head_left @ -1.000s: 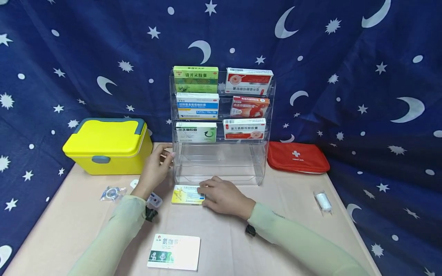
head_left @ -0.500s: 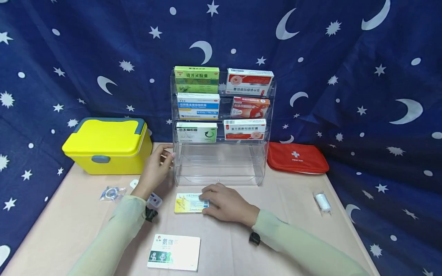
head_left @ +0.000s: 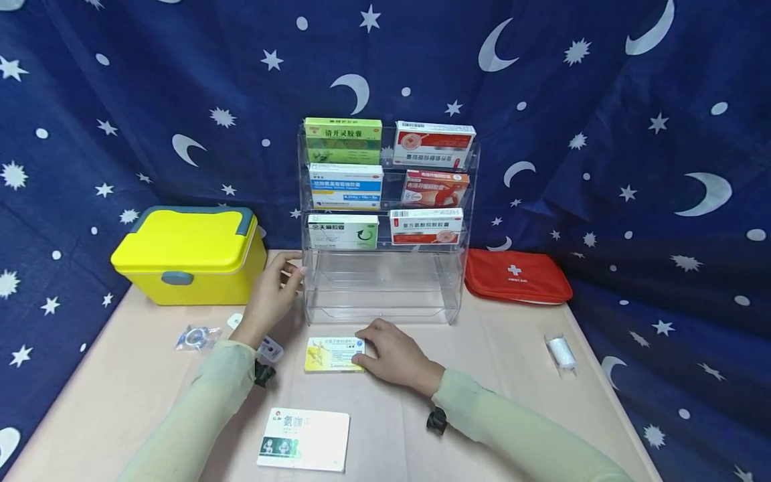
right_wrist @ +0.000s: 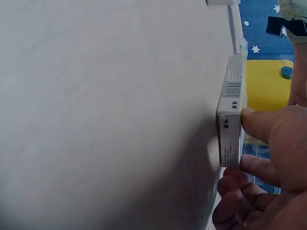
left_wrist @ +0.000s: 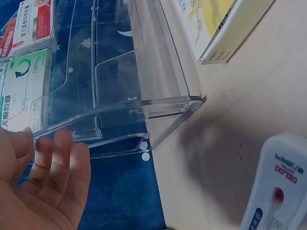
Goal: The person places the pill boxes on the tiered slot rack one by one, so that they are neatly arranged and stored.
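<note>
Right hand (head_left: 393, 355) grip pinches the flat yellow medicine box (head_left: 333, 353) on the beige table (head_left: 494, 375); left hand (head_left: 272, 294), grip wide, touches the clear acrylic rack (head_left: 446, 281) at its nine o'clock edge; six boxes shelved.

R hand (head_left: 390, 353) hides the right end of the yellow-blue box (head_left: 333, 354). L fingers (head_left: 292, 270) partly lost behind the clear rack (head_left: 450, 281) wall. White box (head_left: 304, 440): print too small to read, and same for the shelf boxes. R wrist view: bench (right_wrist: 105, 115) blurred, hand cut off by the edge.
</note>
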`<state>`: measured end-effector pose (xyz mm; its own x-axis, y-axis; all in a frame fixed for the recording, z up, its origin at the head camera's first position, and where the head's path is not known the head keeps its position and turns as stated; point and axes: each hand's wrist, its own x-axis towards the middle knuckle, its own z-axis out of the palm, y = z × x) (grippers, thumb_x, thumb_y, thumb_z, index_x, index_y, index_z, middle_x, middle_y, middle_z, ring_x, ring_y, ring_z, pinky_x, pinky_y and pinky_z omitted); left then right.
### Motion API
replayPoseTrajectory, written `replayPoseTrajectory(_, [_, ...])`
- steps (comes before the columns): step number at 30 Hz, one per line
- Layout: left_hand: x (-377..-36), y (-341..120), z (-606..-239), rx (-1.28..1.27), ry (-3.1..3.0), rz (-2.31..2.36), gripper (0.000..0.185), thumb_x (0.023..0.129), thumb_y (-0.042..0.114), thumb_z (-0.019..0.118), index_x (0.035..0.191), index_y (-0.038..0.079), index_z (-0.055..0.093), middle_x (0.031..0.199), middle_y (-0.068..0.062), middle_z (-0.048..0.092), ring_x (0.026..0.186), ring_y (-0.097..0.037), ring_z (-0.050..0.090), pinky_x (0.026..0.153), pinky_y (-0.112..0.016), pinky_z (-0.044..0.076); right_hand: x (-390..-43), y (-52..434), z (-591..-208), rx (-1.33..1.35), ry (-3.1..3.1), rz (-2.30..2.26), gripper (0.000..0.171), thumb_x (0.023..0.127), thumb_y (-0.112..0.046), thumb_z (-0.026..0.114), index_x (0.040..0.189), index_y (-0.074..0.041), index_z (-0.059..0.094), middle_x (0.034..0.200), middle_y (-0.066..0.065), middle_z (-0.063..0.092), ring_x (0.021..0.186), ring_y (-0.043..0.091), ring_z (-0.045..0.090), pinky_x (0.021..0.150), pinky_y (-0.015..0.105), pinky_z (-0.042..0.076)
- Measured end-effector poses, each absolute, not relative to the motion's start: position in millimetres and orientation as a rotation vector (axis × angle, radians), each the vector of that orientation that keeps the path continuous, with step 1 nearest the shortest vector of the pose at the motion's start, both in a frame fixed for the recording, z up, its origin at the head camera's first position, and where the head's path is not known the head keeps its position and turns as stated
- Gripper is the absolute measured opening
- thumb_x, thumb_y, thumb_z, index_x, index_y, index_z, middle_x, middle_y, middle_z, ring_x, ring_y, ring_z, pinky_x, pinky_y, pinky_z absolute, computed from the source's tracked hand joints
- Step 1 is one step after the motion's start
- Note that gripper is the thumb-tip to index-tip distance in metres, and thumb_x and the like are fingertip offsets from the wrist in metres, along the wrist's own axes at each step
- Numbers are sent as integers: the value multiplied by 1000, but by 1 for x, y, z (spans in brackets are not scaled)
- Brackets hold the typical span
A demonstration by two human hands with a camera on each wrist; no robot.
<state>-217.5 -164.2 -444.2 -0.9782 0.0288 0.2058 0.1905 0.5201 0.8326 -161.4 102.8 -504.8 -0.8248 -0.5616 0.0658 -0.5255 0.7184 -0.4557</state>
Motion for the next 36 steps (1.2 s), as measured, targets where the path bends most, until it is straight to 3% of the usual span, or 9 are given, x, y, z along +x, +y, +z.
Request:
replayPoseTrajectory(6, [-218, -164, -445, -187, -2596, -1464, 36, 105, 20, 59, 139, 11, 53, 100, -11, 62, 85, -36, 68, 69, -41, 55, -162, 103, -504, -878, 2867, -786, 42, 91, -42, 77, 121, -14, 69, 110, -3, 60, 95, 9, 54, 83, 31, 50])
replayPoseTrajectory(17, [-217, -162, -446, -187, -2592, -1451, 34, 105, 18, 59, 138, 12, 53, 99, -10, 62, 85, -37, 68, 68, -40, 56, -163, 105, -506, -948, 2995, -810, 38, 88, -40, 80, 116, -19, 68, 109, -6, 58, 84, 7, 47, 69, 25, 45])
replayPoseTrajectory(27, [-217, -163, -445, -183, -2591, -1478, 34, 105, 18, 59, 138, 12, 53, 99, -11, 62, 85, -38, 68, 67, -38, 55, -152, 110, -506, -1184, 2929, -980, 25, 92, -20, 75, 113, -18, 61, 109, -10, 52, 80, 3, 46, 64, 17, 42])
replayPoseTrajectory(36, [-218, -165, -446, -205, -2583, -1467, 34, 105, 18, 59, 138, 10, 54, 99, -12, 63, 84, -37, 68, 67, -36, 55, -153, 113, -505, -1256, 2789, -1155, 23, 92, -10, 75, 110, -15, 61, 101, -9, 55, 80, 3, 54, 65, 14, 47])
